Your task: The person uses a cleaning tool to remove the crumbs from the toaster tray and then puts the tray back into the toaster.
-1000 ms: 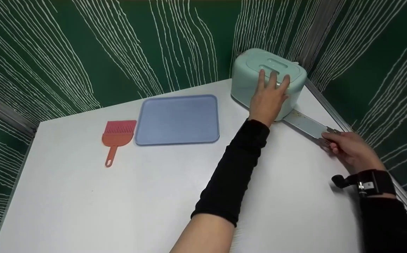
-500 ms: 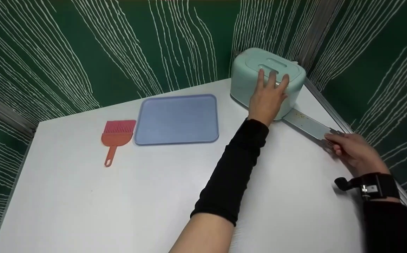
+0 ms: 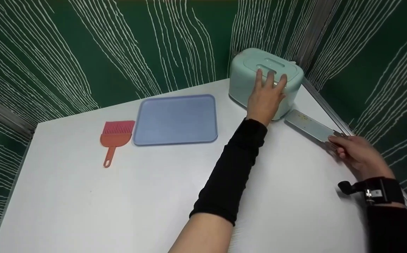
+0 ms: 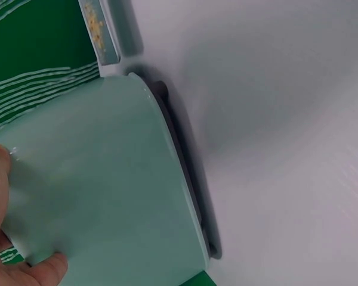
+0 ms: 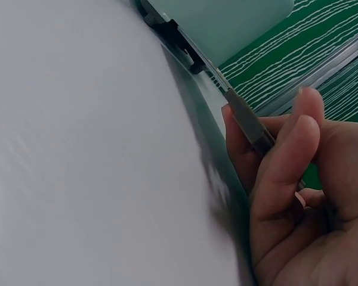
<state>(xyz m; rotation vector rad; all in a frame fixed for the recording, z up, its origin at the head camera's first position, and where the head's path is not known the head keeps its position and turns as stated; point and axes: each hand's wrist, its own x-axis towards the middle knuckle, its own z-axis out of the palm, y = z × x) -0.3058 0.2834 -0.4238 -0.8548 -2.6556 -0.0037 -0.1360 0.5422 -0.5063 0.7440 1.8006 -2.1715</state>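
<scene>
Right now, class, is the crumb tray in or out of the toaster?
Out. The far end of the crumb tray shows, and the left wrist view shows a gap between it and the toaster.

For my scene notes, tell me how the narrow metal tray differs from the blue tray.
The metal tray is long, slim and silvery; the blue tray is much broader. The right hand grips one end of the metal tray, while the blue tray lies untouched on the table. Yellowish specks show on the metal tray; none can be made out on the blue tray. Both are flat and oblong.
</scene>
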